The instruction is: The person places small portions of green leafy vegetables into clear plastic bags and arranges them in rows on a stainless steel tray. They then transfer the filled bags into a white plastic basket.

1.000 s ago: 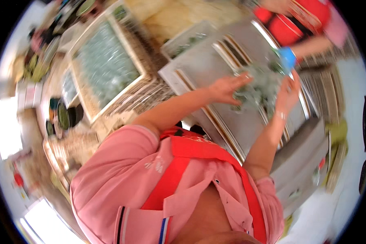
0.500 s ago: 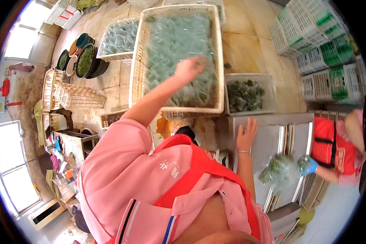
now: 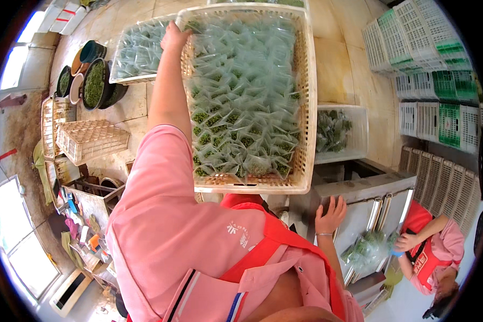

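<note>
Your left hand (image 3: pixel 174 37) has moved to the crate (image 3: pixel 307 107) corner, grip unclear, bags (image 3: pixel 241 96) right of its fingers. Your right hand (image 3: pixel 330 216) stays spread.

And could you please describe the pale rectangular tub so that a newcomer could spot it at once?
Start from the large cream crate packed with clear bags of greens. To its right, near its closer end and just beyond the metal unit, sits the pale rectangular tub, partly filled with dark greenery. Unlike the perforated crates farther right, its walls look solid.
</note>
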The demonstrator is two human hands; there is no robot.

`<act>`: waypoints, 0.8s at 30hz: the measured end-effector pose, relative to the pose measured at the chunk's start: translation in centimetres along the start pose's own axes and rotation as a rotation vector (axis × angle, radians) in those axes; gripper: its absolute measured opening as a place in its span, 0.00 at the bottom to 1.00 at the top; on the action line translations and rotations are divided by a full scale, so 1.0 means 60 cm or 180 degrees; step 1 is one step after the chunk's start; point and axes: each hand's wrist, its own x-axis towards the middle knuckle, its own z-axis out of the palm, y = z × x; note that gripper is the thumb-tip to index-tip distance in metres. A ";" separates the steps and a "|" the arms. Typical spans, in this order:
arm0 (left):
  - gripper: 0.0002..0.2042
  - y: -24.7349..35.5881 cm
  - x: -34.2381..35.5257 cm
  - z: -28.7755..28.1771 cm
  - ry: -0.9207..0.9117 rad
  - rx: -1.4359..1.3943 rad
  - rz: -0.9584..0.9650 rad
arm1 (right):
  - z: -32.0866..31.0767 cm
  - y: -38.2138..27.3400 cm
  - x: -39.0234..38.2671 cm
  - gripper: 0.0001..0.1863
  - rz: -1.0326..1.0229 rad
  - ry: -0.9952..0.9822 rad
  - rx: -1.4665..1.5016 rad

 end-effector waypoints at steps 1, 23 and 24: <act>0.33 -0.003 0.003 -0.007 -0.0135 0.0091 -0.0075 | -0.002 0.001 0.003 0.27 -0.0013 -0.0023 -0.0046; 0.07 0.020 -0.507 -0.142 -0.1514 -0.3166 0.0583 | 0.042 -0.251 0.195 0.48 -0.0010 -0.1538 0.1781; 0.03 0.013 -0.541 -0.154 -0.1539 -0.3155 0.0588 | 0.047 -0.267 0.194 0.43 -0.0012 -0.1682 0.1799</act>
